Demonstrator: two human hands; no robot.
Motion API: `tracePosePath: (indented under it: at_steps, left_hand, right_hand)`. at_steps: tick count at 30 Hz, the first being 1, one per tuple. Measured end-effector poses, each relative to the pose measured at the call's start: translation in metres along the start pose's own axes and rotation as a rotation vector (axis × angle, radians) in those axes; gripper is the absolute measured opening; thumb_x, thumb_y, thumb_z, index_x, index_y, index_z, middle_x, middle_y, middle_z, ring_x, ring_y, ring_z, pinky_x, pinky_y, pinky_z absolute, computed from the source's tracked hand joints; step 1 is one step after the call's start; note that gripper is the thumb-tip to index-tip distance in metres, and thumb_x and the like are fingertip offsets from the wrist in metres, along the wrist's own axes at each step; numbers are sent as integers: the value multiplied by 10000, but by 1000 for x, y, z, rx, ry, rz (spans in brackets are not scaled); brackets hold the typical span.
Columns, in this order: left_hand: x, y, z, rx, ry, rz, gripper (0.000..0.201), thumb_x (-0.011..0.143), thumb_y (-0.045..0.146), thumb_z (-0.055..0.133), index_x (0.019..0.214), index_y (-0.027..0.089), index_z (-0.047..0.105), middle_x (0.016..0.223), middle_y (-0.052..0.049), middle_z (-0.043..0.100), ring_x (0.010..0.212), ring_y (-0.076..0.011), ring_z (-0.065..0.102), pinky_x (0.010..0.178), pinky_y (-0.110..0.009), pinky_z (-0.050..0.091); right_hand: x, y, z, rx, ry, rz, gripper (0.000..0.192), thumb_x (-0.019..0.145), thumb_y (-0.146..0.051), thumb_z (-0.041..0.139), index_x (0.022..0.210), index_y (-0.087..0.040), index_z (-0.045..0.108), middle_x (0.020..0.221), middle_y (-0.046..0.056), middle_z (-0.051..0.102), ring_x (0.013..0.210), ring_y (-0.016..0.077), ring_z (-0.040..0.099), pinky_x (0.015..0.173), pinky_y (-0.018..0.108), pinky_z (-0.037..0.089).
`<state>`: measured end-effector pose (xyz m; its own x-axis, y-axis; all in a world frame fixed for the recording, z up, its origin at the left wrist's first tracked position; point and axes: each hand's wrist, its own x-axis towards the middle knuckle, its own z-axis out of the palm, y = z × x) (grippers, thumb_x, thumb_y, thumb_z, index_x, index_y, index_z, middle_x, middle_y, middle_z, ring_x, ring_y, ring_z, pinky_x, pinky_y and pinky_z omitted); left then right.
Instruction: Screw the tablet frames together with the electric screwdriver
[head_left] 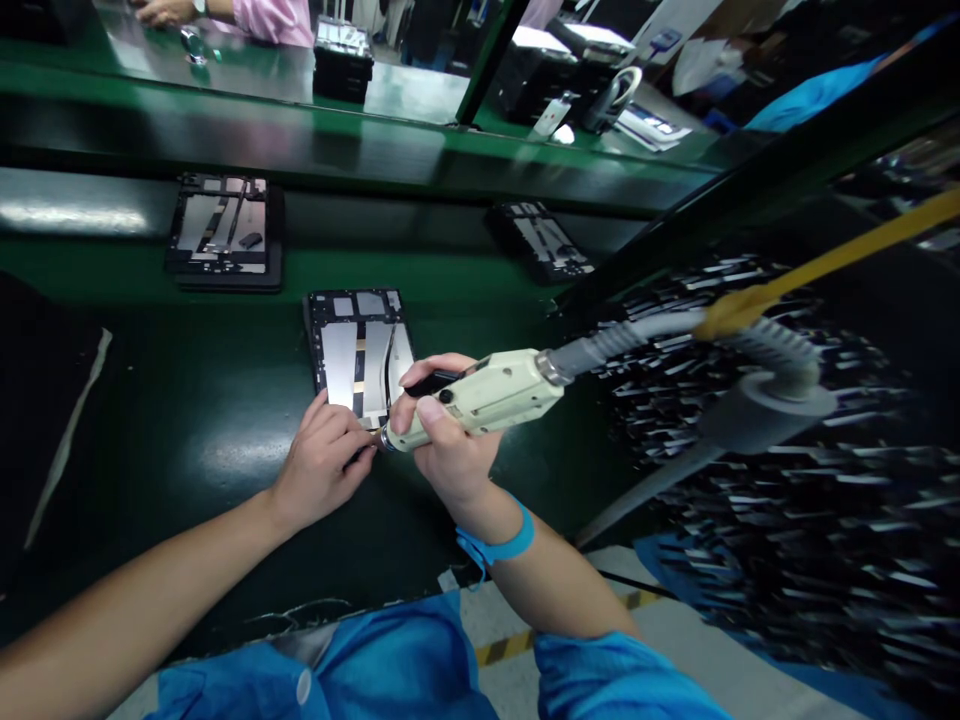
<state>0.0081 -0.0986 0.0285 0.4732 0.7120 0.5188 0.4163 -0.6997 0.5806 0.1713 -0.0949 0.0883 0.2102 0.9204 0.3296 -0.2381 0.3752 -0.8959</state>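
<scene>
Workbench (225,400): green surface; two further open units lie well apart toward the back.
Tablet chassis (358,345): lies flat, back open, directly ahead of both hands.
Electric screwdriver (480,395): cream body, tip down at the near edge of the chassis.
Right hand (442,440): clamped around the screwdriver.
Left hand (326,455): fingertips pinched together beside the tip — contents too small to tell.
Step in hand: fastening at the near edge, judged.
Next move: calls for a vertical bit — steady pressure.
</scene>
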Motion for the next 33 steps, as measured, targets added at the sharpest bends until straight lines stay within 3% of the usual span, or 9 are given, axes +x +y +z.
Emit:
tracePosePath:
  at_steps: [6, 12, 25, 33]
  left_hand:
    - [1, 0, -1, -3, -8, -10, 95, 951, 171, 637, 1021, 228, 667, 913, -15, 664, 920, -188, 627, 1146, -530, 405]
    - [-1, -2, 0, -14, -54, -46, 264, 922, 224, 678, 1180, 234, 623, 1003, -38, 679, 982, -221, 640, 1160, -536, 393]
    - [-2, -2, 1, -3, -77, -48, 289, 929, 215, 658, 1210, 238, 592, 1043, -48, 683, 1010, -227, 641, 1175, -554, 374]
    - [-1, -1, 0, -13, -92, -66, 272, 948, 219, 628, 1218, 235, 599, 1025, -43, 672, 1011, -226, 628, 1177, -550, 369]
  right_hand:
    - [-1, -2, 0, 3, -8, -6, 264, 881, -239, 679, 1119, -272, 569, 986, -12, 638, 546, 83, 638, 504, 264, 548]
    - [-4, 1, -4, -10, -100, -78, 269, 914, -226, 688, 1167, -293, 623, 1017, -11, 657, 567, 75, 646, 532, 254, 550]
    - [-10, 6, -11, -187, -132, -74, 281, 912, -309, 696, 1166, -261, 585, 989, 10, 669, 572, 101, 642, 561, 298, 584]
    - [-13, 3, -12, -293, -154, -102, 268, 881, -271, 700, 1135, -254, 618, 938, 40, 655, 806, 195, 685, 682, 379, 611]
